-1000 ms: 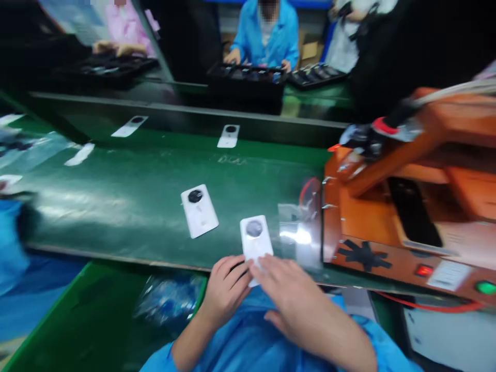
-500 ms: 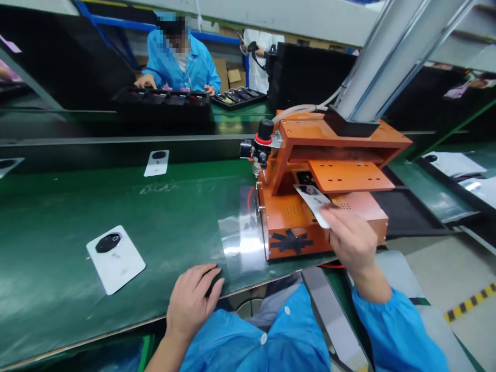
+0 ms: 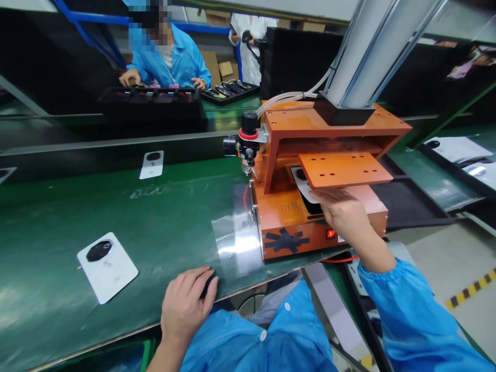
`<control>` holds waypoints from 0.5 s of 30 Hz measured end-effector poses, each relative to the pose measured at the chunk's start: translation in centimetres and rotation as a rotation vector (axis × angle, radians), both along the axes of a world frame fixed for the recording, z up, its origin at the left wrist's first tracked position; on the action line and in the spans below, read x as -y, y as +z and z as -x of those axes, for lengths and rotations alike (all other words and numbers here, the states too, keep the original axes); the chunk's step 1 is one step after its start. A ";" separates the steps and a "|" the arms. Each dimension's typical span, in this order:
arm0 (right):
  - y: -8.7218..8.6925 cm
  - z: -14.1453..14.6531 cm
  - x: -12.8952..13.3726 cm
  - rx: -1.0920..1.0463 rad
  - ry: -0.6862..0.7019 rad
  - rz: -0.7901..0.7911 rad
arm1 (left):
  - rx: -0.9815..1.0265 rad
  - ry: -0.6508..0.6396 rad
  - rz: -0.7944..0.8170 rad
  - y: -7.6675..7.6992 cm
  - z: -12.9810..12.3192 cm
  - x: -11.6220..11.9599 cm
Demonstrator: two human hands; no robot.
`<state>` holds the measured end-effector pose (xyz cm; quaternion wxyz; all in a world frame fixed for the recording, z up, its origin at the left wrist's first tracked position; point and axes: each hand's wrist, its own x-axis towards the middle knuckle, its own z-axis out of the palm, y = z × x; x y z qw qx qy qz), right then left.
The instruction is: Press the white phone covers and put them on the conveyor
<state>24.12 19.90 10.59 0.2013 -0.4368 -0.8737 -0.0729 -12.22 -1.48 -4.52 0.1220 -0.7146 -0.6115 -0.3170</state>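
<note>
Panel (image 3: 305,191), white, is sitting over the dark recess (image 3: 312,207) of the orange press (image 3: 278,200), partly beneath its raised plate (image 3: 343,169). You're probably doing best by keeping it level and square, guiding gently at its near end. Your right hand (image 3: 346,213) is touching there; whether its fingers are pinching, I can't tell. Your left hand (image 3: 186,304) is resting on the bench (image 3: 174,227), thumb apart, gripping nothing visible.
</note>
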 end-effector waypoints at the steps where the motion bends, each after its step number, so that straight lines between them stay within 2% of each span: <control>1: -0.1 0.0 -0.1 -0.014 0.000 0.010 | 0.000 0.001 0.001 0.0 0.0 0.0; 5: -0.1 -0.6 -0.4 -0.015 0.012 0.067 | 0.002 -0.010 -0.001 0.1 0.0 0.0; 11: 0.7 -1.2 -0.3 0.112 0.046 0.214 | 0.001 -0.006 -0.003 0.1 0.0 0.1; 15: 0.7 -0.2 0.8 0.111 0.000 0.192 | 0.001 -0.006 -0.011 0.0 0.1 0.2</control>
